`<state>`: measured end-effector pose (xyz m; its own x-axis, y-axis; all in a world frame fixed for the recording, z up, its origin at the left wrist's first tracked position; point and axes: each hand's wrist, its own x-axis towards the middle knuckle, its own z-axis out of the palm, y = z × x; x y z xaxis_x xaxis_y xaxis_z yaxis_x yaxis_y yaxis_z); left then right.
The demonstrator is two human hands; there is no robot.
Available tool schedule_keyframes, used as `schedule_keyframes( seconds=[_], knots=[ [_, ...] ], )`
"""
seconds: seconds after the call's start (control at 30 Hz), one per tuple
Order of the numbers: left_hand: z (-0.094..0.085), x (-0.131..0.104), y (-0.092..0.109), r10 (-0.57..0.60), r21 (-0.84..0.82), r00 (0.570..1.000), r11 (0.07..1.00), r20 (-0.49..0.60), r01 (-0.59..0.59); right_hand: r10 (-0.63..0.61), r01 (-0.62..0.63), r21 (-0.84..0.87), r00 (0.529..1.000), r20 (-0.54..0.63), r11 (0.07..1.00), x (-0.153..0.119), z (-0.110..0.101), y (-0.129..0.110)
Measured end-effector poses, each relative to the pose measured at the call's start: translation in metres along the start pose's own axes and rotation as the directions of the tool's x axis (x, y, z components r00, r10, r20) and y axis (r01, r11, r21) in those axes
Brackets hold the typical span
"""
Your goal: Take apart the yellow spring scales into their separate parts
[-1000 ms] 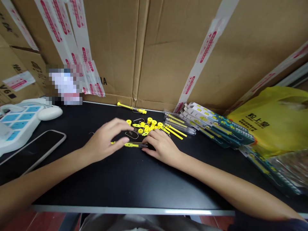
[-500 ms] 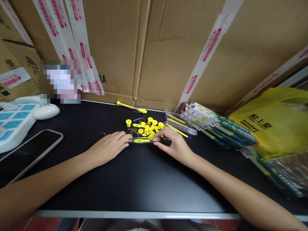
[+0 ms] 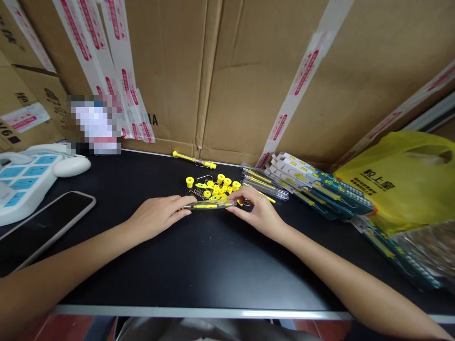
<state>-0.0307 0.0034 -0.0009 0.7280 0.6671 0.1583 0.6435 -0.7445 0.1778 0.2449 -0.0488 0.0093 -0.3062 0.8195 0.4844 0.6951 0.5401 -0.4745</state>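
Note:
Between my hands lies a clear plastic tube with a slim yellow piece and dark parts inside, held level just above or on the black table. My left hand closes its fingers on the tube's left end. At the right end, the thumb and fingers of my right hand pinch it. Just behind the tube is a pile of yellow plastic caps, small yellow strips and bent wire hooks. The fingers partly cover both tube ends.
Clear tubes with yellow rods lie right of the pile, beside stacked printed packages and a yellow bag. An assembled yellow piece lies at the back, before a cardboard box. Leftward are a phone and power strip.
The yellow piece within the tube sits turned more edge-on than before. Both hands keep their hold in nearly the same place, and the camera view has shifted slightly.

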Motion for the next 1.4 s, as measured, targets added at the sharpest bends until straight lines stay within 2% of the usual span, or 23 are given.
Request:
schedule_keyframes(
  seconds=[0.17, 0.37, 0.6, 0.8, 1.03, 1.2, 1.4],
  knots=[
    [-0.002, 0.000, 0.001, -0.006, -0.063, 1.000, 0.998, -0.029, 0.004, -0.004, 0.003, -0.025, 1.000, -0.009, 1.000, 0.001, -0.001, 0.003],
    [-0.005, 0.001, 0.001, -0.016, -0.074, 1.000, 0.997, 0.010, 0.016, -0.013, 0.013, -0.047, 1.000, -0.002, 0.999, 0.002, -0.002, 0.010],
    [-0.002, -0.001, -0.008, -0.032, -0.118, 0.999, 0.993, -0.035, 0.027, 0.035, -0.035, 0.005, 0.999, -0.016, 0.999, 0.001, -0.001, 0.011],
    [-0.004, 0.000, -0.008, -0.032, -0.182, 0.999, 0.983, -0.019, 0.029, 0.084, -0.083, 0.062, 0.996, -0.024, 0.995, 0.003, -0.004, 0.007],
    [-0.006, -0.002, 0.001, 0.019, -0.076, 0.998, 0.997, 0.057, -0.014, 0.146, -0.163, 0.222, 0.985, 0.090, 0.961, 0.001, -0.001, 0.006],
    [-0.003, -0.002, -0.002, 0.008, -0.011, 1.000, 1.000, 0.030, -0.008, 0.211, -0.240, 0.316, 0.970, 0.124, 0.918, 0.001, 0.002, 0.009],
    [-0.003, -0.002, -0.006, -0.041, -0.123, 0.999, 0.992, -0.035, 0.036, 0.262, -0.281, 0.551, 0.958, 0.116, 0.785, 0.004, 0.000, 0.007]
  ],
)
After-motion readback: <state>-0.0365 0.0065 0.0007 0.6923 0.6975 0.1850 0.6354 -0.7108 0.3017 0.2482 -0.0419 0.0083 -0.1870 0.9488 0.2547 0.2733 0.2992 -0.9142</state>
